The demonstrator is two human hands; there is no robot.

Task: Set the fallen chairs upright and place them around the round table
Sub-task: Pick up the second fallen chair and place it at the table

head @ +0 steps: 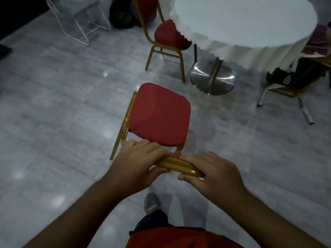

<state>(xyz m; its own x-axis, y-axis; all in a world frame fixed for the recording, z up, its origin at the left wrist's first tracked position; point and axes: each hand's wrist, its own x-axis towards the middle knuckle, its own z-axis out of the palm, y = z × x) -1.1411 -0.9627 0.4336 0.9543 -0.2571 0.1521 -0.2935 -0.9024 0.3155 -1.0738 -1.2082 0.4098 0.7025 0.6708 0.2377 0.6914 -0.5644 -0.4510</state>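
Held chair: we grip a red-seated chair with a gold frame by the top rail of its back, just in front of us; its seat faces up and it stands on the grey tiled floor, near the bench but apart from it.
Left hand: our left hand is wrapped around the left end of the gold top rail, fingers over the far side and thumb under the near side.
Right hand: our right hand clasps the right end of the same rail, fingers curled over it.
Bench: the round bench sits at far right under a white cloth with a scalloped hem, on a shiny metal pedestal base.
Second chair: another red and gold chair stands upright at the bench's left side, its seat partly under the cloth.
Third chair: at the right edge a chair lies tipped, legs pointing toward us.
Far left: a white wire frame stands by the wall.
Below us: our grey shoe shows between our arms.
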